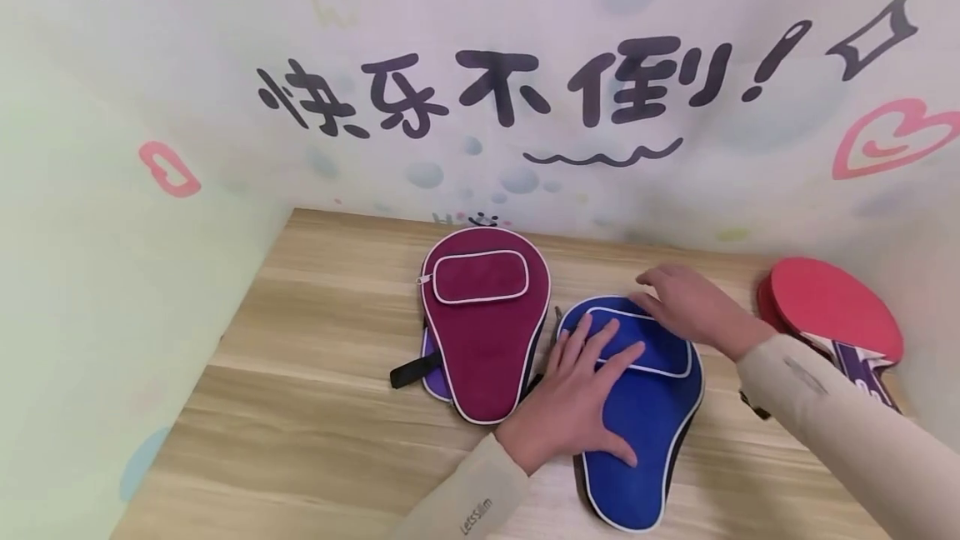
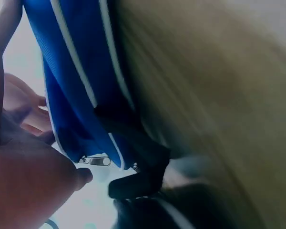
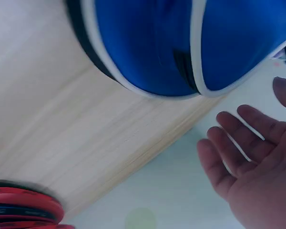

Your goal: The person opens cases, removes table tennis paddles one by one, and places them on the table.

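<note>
A blue table tennis bat case with white piping and a zipped front pocket lies on the wooden table. My left hand rests across it, fingers spread over the pocket and the thumb lower down. At the case's top edge is my right hand; in the right wrist view its fingers look loosely extended, apart from the case and holding nothing. Just left of the blue case lies a maroon bat case, with part of a purple case showing beneath it.
Red table tennis bats lie stacked at the table's right end, partly behind the right sleeve. A black strap sticks out left of the maroon case. A printed backdrop stands behind the wooden table.
</note>
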The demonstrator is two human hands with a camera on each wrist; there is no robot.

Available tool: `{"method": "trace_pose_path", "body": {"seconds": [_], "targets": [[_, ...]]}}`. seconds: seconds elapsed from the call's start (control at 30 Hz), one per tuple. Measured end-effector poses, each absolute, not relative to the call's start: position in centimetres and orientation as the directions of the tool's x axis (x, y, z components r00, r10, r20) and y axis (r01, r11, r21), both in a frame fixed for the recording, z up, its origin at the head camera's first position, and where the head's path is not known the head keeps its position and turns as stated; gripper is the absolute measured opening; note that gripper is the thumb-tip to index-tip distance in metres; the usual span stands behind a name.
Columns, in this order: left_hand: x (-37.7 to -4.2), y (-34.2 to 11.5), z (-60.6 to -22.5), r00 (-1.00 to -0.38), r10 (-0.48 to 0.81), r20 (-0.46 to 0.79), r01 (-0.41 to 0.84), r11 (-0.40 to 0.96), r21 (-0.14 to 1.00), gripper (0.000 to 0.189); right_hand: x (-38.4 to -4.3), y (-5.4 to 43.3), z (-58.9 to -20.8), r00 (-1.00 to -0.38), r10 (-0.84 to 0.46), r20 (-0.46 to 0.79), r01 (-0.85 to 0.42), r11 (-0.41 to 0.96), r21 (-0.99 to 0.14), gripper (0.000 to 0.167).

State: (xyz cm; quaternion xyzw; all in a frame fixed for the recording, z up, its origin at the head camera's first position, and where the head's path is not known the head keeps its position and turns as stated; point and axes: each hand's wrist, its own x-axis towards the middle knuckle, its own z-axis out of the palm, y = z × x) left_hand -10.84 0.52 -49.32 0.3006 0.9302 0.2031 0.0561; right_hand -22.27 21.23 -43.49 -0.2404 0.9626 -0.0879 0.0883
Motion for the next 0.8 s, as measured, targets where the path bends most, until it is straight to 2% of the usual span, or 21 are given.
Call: {"method": "trace_pose_path", "body": {"seconds": [0.13, 0.3, 0.6, 0.8], "targets": [[-11.1, 0.9, -49.0, -0.791, 0.610, -0.033, 0.560, 0.746, 0.361, 0.123, -25.0, 19.6, -44.8, -0.844, -0.508, -0.172, -0.464, 0.853, -0.240, 0.043], [-10.9, 1.5, -48.0, -0.786, 0.612, -0.089, 0.565, 0.769, 0.300, 0.116, -27.0, 17.4, -45.7, -0.778, -0.539, -0.323, -0.467, 0.840, -0.276, 0.043], [-10.8, 2.2, -47.1, -0.799, 0.577, -0.171, 0.548, 0.814, 0.191, 0.115, -28.1, 13.8, -45.6, -0.639, -0.554, -0.533, -0.437, 0.833, -0.340, 0.060], [-10.9, 2.2, -47.2, -0.803, 0.568, -0.182, 0.546, 0.823, 0.159, 0.115, -28.3, 12.0, -45.8, -0.591, -0.551, -0.589, -0.447, 0.832, -0.330, 0.054]]}}
